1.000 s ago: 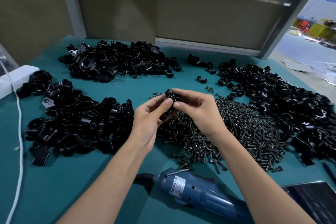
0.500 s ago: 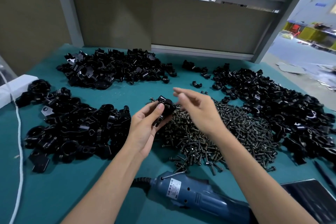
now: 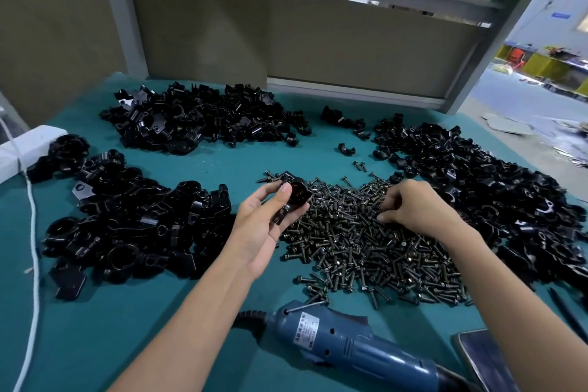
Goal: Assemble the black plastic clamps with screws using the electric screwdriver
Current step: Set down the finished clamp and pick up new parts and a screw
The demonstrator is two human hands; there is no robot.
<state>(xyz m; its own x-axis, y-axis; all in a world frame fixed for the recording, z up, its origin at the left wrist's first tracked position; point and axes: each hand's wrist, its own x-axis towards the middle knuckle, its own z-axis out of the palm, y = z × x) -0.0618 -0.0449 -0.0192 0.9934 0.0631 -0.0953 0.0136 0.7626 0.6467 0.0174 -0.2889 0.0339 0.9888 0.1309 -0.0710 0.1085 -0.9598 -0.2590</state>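
Here, left hand point(image 3: 264, 227) fingers clasp clamp point(image 3: 297, 197); right hand point(image 3: 415, 207) fingers buried in screws point(image 3: 366, 251), grip unclear.

Heaps of black clamps point(image 3: 127, 219) line the table's point(image 3: 95, 344) left, far and right edges, and one clamp point(image 3: 296, 196) is gripped in the left hand point(image 3: 264, 232). Dark screws point(image 3: 366, 242) form a mound mid-table. The blue electric screwdriver point(image 3: 343, 340) lies on its side at the near edge.

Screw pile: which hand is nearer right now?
Right. The right hand has its fingertips in the screw pile; the left hand holds a black clamp by the pile's left edge.
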